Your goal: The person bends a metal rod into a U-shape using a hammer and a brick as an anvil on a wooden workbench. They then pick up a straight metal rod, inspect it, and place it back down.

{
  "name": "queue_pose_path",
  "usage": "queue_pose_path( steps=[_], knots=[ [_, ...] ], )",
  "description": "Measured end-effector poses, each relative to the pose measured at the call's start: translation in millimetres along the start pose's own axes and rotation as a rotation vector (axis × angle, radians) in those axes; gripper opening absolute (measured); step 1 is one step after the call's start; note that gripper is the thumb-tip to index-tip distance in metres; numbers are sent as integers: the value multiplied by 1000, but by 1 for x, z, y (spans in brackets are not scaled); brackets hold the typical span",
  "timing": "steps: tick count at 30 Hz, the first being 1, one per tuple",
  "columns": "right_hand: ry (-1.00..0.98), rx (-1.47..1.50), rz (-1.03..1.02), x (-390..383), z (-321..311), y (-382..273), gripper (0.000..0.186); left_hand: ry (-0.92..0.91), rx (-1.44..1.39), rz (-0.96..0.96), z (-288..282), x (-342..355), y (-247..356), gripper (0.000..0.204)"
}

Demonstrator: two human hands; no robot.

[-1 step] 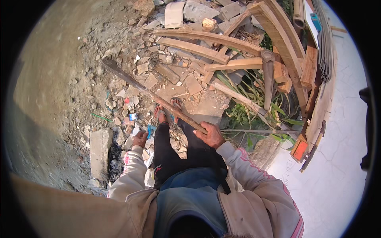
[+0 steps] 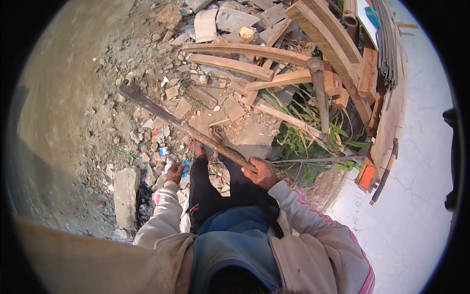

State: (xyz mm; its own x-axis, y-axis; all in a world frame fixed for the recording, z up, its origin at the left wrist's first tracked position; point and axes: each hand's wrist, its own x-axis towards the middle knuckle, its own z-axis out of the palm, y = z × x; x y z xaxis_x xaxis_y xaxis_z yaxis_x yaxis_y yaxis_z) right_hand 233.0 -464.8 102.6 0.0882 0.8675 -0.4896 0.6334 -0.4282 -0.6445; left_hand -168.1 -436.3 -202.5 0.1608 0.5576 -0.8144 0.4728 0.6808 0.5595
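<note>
My right hand (image 2: 261, 172) is closed round the near end of a long wooden handle (image 2: 196, 132). The handle slants away to the far left, passing above my feet and dark trousers. At its far end is a dark head (image 2: 128, 89), whose shape I cannot make out well; it shows over the rubble, and I cannot tell whether it touches the ground. Low on the left, my left hand (image 2: 174, 173) hangs with curled fingers and nothing visible in them. Just beyond it lies a scrap of blue plastic (image 2: 186, 166) among broken stones.
Curved wooden beams (image 2: 333, 41) and planks lie piled at the far right, with a bamboo pole (image 2: 319, 98) and green plants (image 2: 301, 152) among them. A bundle of metal rods (image 2: 387, 54) lies beside a pale slab (image 2: 416, 161). At left, a concrete block (image 2: 126, 196) stands near loose rubble.
The wooden handle has swung slightly, its dark head now lower and nearer in the picture. The woodpile sits a little further left as the view shifts. My right hand keeps its grip.
</note>
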Motion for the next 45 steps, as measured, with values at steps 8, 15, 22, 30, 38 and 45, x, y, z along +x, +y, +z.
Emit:
queue_pose_path(
  steps=[8,15,22,30,38,45],
  knots=[
    [419,137,29,-147,-56,-29,40,-129,214,335,13,12,216,51],
    [606,227,188,-246,-153,-5,40,-81,209,545,55,-27,354,51],
    [1070,322,224,-352,-276,73,32,-197,-38,635,206,-99,400,52],
    [1305,-38,392,-402,-393,203,31,-330,89,879,325,-204,459,46],
    [1281,-305,647,-360,-465,345,45,-299,-101,1082,345,-248,590,38],
    [1283,-201,643,-345,-500,418,52,-239,186,1262,387,-268,708,37]
  ],
)
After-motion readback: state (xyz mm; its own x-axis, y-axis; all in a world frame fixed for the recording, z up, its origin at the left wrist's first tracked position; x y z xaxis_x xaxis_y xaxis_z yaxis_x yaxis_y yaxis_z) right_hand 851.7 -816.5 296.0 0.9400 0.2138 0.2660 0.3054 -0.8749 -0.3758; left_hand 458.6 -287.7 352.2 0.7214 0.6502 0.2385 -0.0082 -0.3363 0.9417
